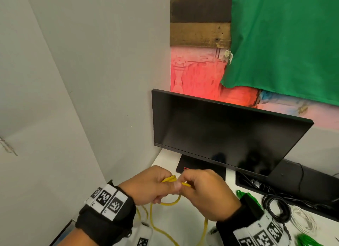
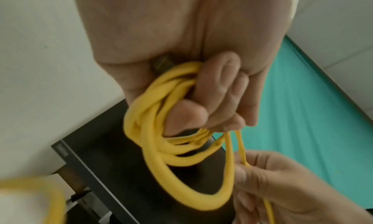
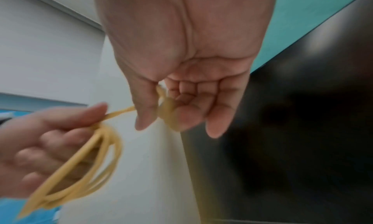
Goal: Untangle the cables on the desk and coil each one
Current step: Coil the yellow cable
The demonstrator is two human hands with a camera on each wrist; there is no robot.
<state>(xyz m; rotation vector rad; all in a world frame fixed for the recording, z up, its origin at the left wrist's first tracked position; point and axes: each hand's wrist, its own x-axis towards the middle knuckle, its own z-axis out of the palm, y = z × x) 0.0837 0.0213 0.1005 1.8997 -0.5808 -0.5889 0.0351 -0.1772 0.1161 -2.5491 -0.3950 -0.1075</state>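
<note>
A yellow cable (image 1: 169,202) is held up over the white desk (image 1: 183,222) in front of the monitor. My left hand (image 1: 152,186) grips several small loops of the yellow cable (image 2: 161,131) wound round its curled fingers. My right hand (image 1: 203,190) pinches the strand of the yellow cable (image 3: 165,109) just right of the loops, thumb against fingers. The loose rest of the cable hangs down to the desk between my wrists. A black coiled cable (image 1: 277,207), a clear white coil (image 1: 302,220) and green cables (image 1: 308,240) lie at the right.
A black monitor (image 1: 223,135) stands close behind my hands on its stand. A black box with dark wires (image 1: 293,183) sits right of it. A grey wall (image 1: 82,99) closes the left side. A green cloth (image 1: 286,40) hangs on the back wall.
</note>
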